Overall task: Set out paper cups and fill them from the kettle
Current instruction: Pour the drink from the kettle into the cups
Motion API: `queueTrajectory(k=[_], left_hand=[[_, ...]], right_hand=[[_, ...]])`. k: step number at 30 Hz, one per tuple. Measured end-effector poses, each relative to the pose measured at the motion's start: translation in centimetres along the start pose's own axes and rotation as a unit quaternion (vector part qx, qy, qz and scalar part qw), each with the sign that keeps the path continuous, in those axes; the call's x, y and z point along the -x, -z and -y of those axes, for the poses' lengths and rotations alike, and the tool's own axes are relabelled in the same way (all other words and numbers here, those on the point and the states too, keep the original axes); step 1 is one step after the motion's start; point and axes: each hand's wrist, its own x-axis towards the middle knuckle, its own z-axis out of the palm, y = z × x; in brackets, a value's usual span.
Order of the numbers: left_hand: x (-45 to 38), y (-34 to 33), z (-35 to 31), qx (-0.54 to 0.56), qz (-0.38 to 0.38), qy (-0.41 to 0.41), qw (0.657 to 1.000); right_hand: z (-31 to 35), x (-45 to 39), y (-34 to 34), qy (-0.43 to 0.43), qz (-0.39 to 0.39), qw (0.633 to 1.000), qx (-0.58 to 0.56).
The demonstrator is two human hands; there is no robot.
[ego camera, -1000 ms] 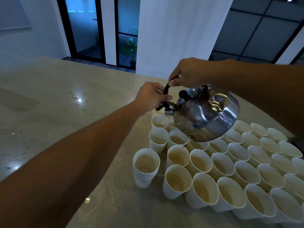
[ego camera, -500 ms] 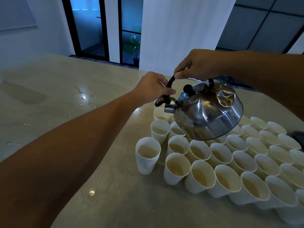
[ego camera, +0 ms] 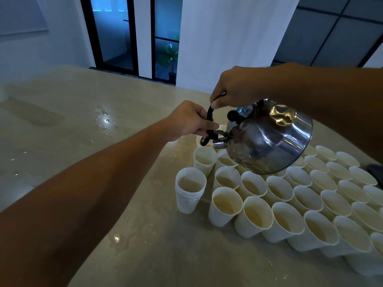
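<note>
A shiny steel kettle (ego camera: 269, 137) with a black handle and lid knob hangs tilted, spout down to the left, over the far end of a tight cluster of white paper cups (ego camera: 286, 206). My right hand (ego camera: 236, 88) grips the top of the black handle. My left hand (ego camera: 190, 120) pinches the handle's lower end by the spout. The spout sits just above a far cup (ego camera: 204, 158); no stream is visible. Several cups hold pale liquid. A short nested stack of cups (ego camera: 189, 191) stands apart at the cluster's left.
The beige stone table (ego camera: 87, 112) carries water droplets and wet patches at left and near the front. A dark object (ego camera: 376, 172) lies at the right edge beyond the cups. A white pillar and dark glass doors stand behind the table.
The view has shifted slightly; the kettle stays tilted over the far cups, held in both hands. The hands keep the same grip on the handle.
</note>
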Motion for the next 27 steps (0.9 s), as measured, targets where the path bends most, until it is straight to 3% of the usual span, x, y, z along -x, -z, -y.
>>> queueTrajectory(k=[27], left_hand=[[-0.3, 0.9, 2.5, 0.104, 0.068, 0.054, 0.991]], right_hand=[[3.5, -3.1, -0.6, 0.013, 0.083, 0.989, 0.124]])
